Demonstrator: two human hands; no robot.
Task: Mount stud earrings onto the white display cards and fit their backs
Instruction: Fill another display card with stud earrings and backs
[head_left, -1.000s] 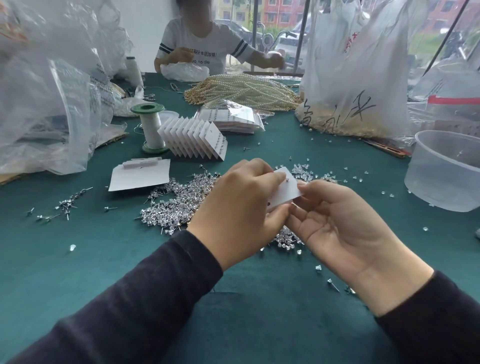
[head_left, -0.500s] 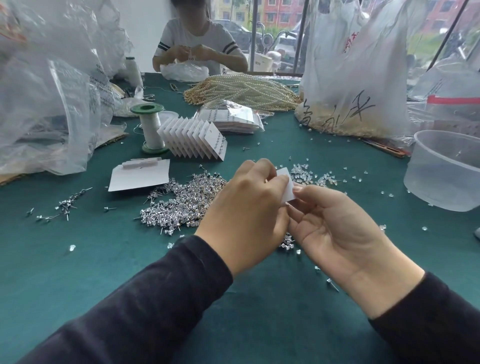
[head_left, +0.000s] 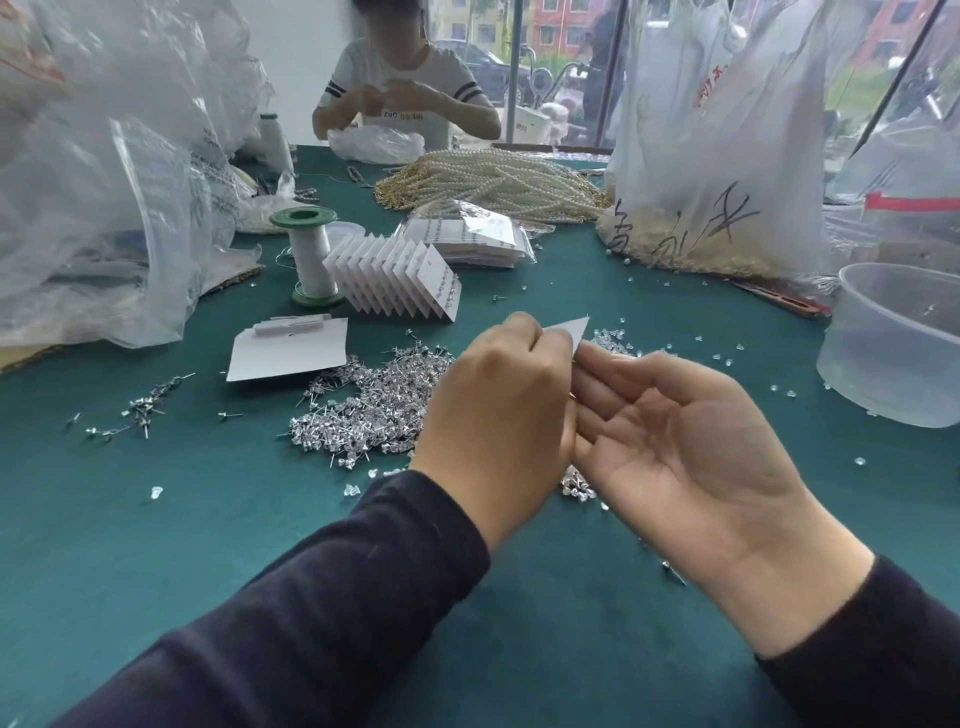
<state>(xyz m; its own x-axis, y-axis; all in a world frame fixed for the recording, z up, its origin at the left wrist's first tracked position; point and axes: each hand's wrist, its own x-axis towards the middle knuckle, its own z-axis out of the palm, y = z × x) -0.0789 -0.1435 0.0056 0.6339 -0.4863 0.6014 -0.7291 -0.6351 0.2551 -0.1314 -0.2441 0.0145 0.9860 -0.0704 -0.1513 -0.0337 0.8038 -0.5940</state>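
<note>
The green table (head_left: 156, 519) is being used as the work surface, with the pile of stud earrings (head_left: 374, 400) lying on it just beyond the hands. The left hand (head_left: 498, 410) is being kept curled around the white display card (head_left: 569, 330), which is being held above the table between the two hands. A second ago a broad face of that card was being shown. It is now being turned away, so that only a small pointed corner is being left in view above the knuckles. The right hand (head_left: 691, 441), whose fingers were being bent in at the card, is now being opened out palm up, its fingers relaxed and only the fingertips (head_left: 587, 364) being kept against the card's lower edge. This is being read as a regrip: the card is probably being rotated so that a post can be reached from behind. Whether a stud is already being carried on the card cannot be told. The clear backs (head_left: 618, 340) are being left scattered just past the card.
</note>
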